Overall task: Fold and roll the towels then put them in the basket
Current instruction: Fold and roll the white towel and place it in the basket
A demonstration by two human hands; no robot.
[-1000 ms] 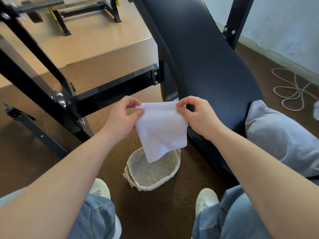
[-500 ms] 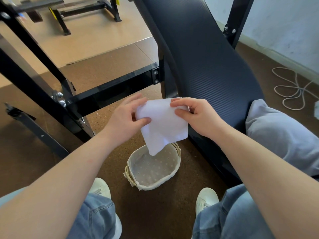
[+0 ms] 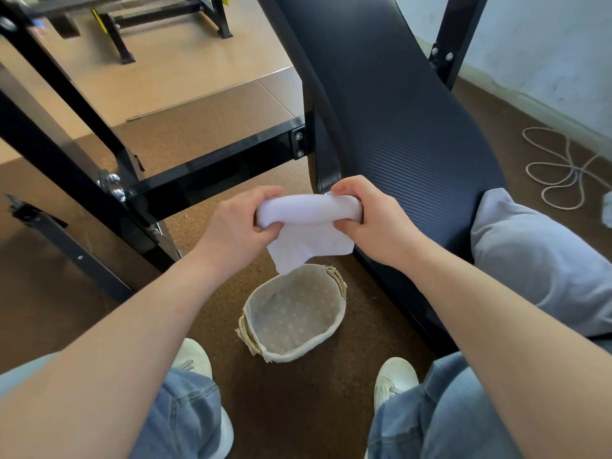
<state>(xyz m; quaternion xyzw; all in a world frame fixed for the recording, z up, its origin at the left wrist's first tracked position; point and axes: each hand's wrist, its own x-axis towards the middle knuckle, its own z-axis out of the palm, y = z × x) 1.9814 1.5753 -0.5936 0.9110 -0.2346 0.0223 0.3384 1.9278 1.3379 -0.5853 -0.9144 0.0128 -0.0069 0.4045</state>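
A small white towel (image 3: 308, 226) hangs in the air between my hands, its top part wound into a roll and a loose corner dangling below. My left hand (image 3: 243, 226) grips the roll's left end with curled fingers. My right hand (image 3: 371, 217) grips the right end the same way. Directly under the towel, on the brown floor between my feet, stands an oval woven basket (image 3: 334, 337) with a pale dotted lining and nothing in it.
A dark padded bench (image 3: 397, 127) runs up on the right, with a grey cloth bundle (image 3: 536, 260) lying on it. Black metal frame bars (image 3: 215, 167) cross on the left. A white cord (image 3: 559, 170) coils on the floor at far right. My white shoes flank the basket.
The towel hung flat from its top corners a second ago. Both hands have since rolled its top edge down into a tube, and the hanging part is shorter.
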